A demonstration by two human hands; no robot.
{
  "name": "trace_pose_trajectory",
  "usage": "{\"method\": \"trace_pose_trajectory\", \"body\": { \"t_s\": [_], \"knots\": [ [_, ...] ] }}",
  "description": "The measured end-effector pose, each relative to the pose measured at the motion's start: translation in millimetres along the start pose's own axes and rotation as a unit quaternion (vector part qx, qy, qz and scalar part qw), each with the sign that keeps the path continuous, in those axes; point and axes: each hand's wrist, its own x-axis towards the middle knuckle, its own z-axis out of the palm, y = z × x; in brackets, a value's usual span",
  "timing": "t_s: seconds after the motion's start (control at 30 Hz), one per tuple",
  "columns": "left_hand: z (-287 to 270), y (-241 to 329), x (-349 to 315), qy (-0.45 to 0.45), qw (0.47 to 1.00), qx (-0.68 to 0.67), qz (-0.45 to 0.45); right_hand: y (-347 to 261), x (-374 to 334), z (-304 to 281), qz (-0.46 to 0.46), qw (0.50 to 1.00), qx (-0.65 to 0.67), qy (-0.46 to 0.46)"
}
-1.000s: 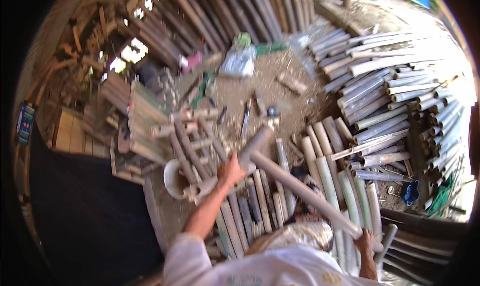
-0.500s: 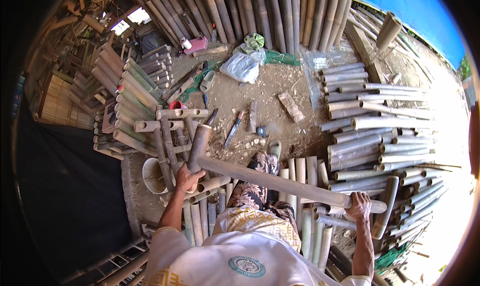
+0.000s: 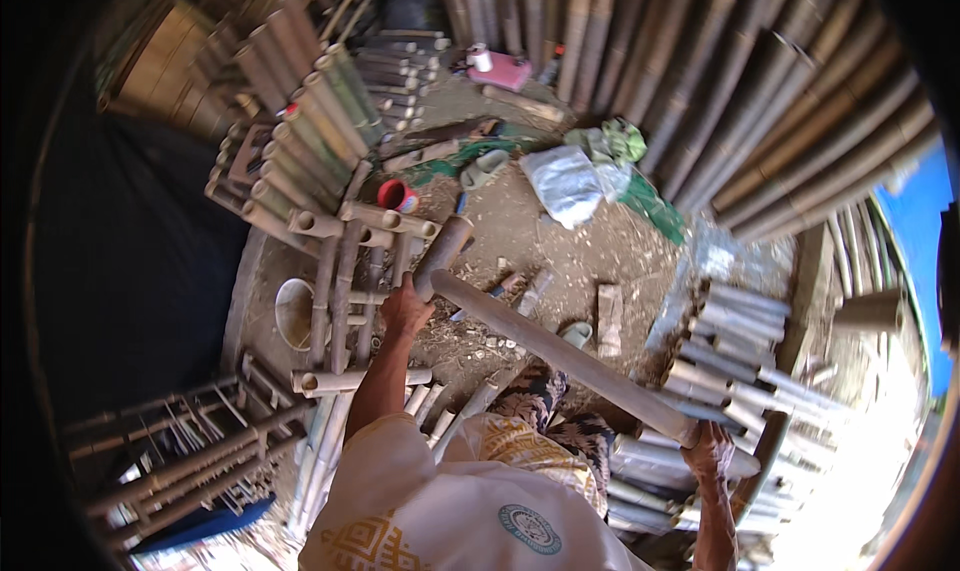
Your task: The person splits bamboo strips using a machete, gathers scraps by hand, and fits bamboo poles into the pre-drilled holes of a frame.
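A long bamboo pole point(image 3: 560, 356) slants across my lap from upper left to lower right, with a short bamboo crosspiece point(image 3: 442, 256) joined at its left end. My left hand point(image 3: 408, 311) is closed around the lower part of that crosspiece. Near the pole's far right end, my right hand point(image 3: 708, 449) grips the pole. Just past it, a second bamboo crosspiece point(image 3: 762, 461) stands across that end. Left of my left hand is a bamboo frame point(image 3: 345, 281) of joined uprights and bars with round holes.
Tall bamboo poles point(image 3: 660, 81) lean at the back. Cut bamboo lengths are stacked at the right point(image 3: 740, 321) and the upper left point(image 3: 315, 131). A plastic bag point(image 3: 565, 186), a red cup point(image 3: 397, 195) and a slipper point(image 3: 576, 333) lie on the littered ground. A white bucket point(image 3: 295, 313) stands left.
My view has swung, so the surroundings appear rotated and shifted. The joined bamboo piece stays in both hands, its left end now higher in view and its right end lower.
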Motion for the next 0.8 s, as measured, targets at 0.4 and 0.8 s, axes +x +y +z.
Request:
{"method": "trace_pose_trajectory", "body": {
  "t_s": [0.4, 0.8],
  "knots": [
    [-31.9, -15.9, -28.9, 0.039, 0.939, -0.179, -0.291, 11.0, 329.1, -64.8, -0.304, 0.949, -0.086, 0.015],
    [57.3, 55.5, -159.3, 0.071, 0.776, -0.285, -0.558, -79.8, 594.3, -36.7, -0.608, 0.793, -0.046, 0.001]
  ]
}}
